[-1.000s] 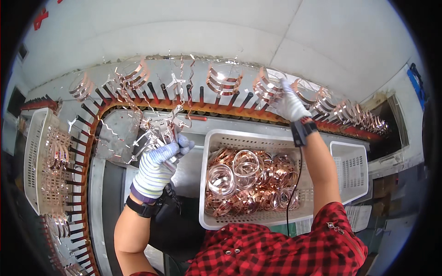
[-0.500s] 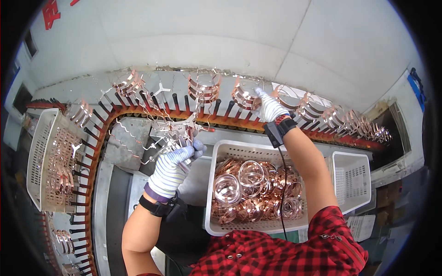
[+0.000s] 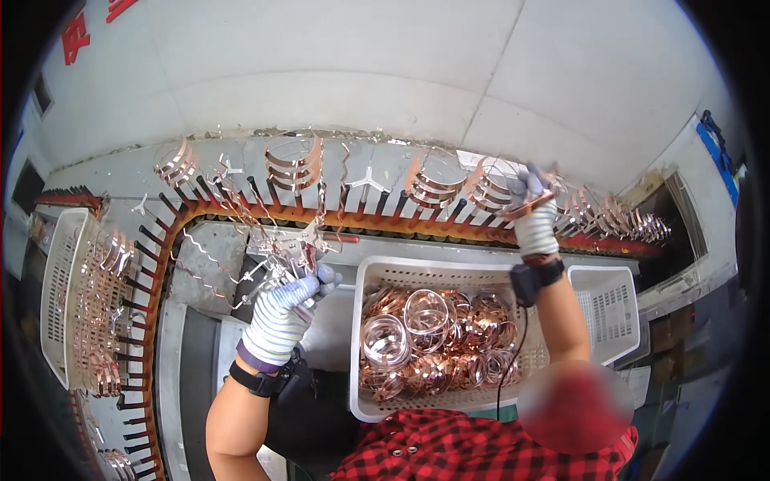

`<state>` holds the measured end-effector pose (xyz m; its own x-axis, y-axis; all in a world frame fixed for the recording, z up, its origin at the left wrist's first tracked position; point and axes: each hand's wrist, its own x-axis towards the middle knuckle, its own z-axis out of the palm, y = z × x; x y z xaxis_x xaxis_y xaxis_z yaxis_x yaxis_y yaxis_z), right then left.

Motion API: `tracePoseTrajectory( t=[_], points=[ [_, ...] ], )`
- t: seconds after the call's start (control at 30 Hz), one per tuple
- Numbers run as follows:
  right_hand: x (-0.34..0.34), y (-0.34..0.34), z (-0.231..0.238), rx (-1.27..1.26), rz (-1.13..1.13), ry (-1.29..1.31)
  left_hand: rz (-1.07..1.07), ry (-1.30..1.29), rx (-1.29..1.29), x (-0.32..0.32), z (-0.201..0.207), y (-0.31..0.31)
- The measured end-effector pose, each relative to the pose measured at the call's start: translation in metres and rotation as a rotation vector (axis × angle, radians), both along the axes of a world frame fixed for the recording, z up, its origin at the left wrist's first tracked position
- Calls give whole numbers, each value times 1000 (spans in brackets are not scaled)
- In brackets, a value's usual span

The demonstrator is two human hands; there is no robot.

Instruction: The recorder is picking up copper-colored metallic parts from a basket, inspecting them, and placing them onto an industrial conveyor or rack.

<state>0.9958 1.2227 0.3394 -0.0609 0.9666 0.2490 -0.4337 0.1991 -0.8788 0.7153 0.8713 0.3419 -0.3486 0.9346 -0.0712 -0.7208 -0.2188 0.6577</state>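
Observation:
My left hand [image 3: 282,314], in a striped glove, is closed round a bundle of silvery metal holders with wavy wires [image 3: 293,250], held in front of the track. Some wavy wires spread out to its left. Farther right, my gloved right hand [image 3: 533,212] reaches over the track, its fingers curled on coppery metal rings [image 3: 542,199]. The fingers partly hide these rings. Just left of that hand stand a stack of copper rings [image 3: 488,191] and another copper ring stack [image 3: 433,186]. A bare three-armed holder [image 3: 368,183] stands farther left along the track.
An orange-brown curved track [image 3: 385,218] with black-tipped pins runs along the wall and down the left side. A white basket [image 3: 358,321] of loose copper rings lies before me. Another white basket [image 3: 60,321] stands left, and a white crate [image 3: 618,321] right.
The ring stacks and holders along the track have shifted left. My right hand has moved right, from one ring stack to rings farther along. My left hand still grips its bundle, slightly lower.

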Motion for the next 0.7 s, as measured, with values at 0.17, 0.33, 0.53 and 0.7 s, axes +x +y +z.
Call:
tracePoseTrajectory(
  t=[0.17,0.33,0.53,0.7],
  points=[
    [29,11,-30,-843,220,59,-11,28,-29,7,12,10],
    [-4,71,-35,-917,507,-124,39,-8,-91,25,18,22],
    [-23,103,-49,-789,535,-446,49,23,-31,65,24,31],
    [23,55,9,437,246,-496,45,13,-16,96,23,48]
  ],
)
